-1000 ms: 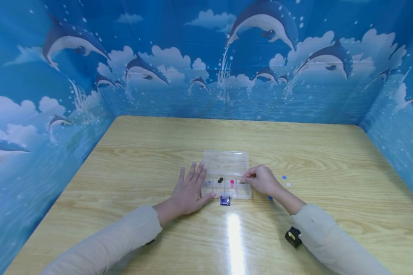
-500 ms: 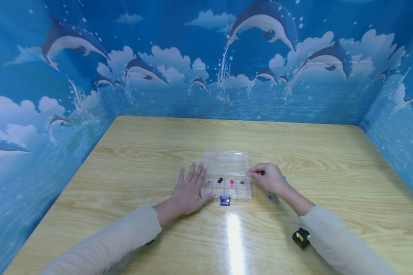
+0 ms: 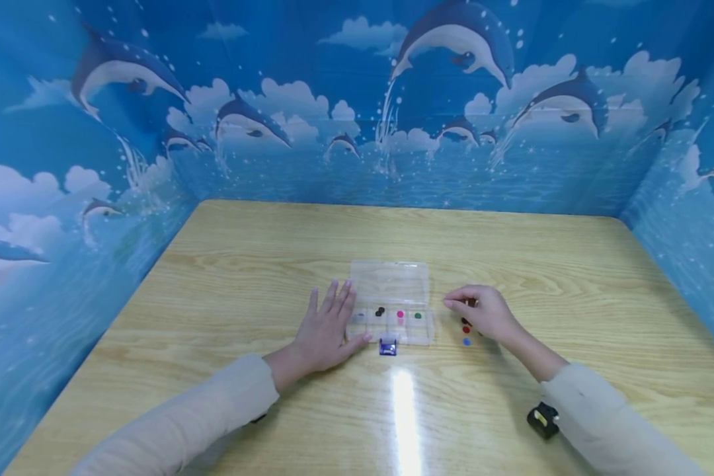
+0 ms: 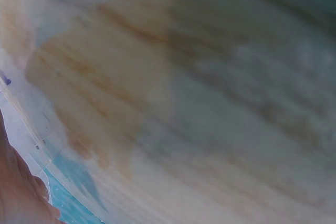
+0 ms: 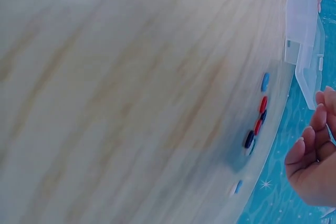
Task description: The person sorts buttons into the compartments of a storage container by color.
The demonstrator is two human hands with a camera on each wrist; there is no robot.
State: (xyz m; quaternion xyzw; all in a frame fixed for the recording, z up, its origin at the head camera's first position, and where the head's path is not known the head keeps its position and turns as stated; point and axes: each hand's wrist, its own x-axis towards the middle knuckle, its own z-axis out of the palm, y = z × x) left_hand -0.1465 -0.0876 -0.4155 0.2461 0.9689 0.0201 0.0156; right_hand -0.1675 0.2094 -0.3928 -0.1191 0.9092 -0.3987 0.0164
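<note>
A clear plastic compartment box (image 3: 389,284) lies on the table with its lid folded back. Small button-like discs sit in its far row: black discs (image 3: 380,311), a pink disc (image 3: 400,314) and a green disc (image 3: 418,316). My left hand (image 3: 327,330) rests spread along the box's left side, its thumb at the near edge. To the right of the box hovers my right hand (image 3: 482,311), fingers loosely bent, thumb close to the index finger; nothing shows between them. Under it lie loose discs, among them a red disc (image 3: 466,330) and a blue disc (image 3: 467,342).
A blue latch (image 3: 388,347) sticks out from the box's near edge. By the right sleeve is a black device (image 3: 543,421). The wooden table (image 3: 274,244) is backed by a dolphin-print curtain (image 3: 333,99). A farther blue disc (image 5: 238,187) shows in the right wrist view.
My right hand has drawn back rightward from the box to above the loose discs, exposing the green disc in the right compartment. The left hand stays put.
</note>
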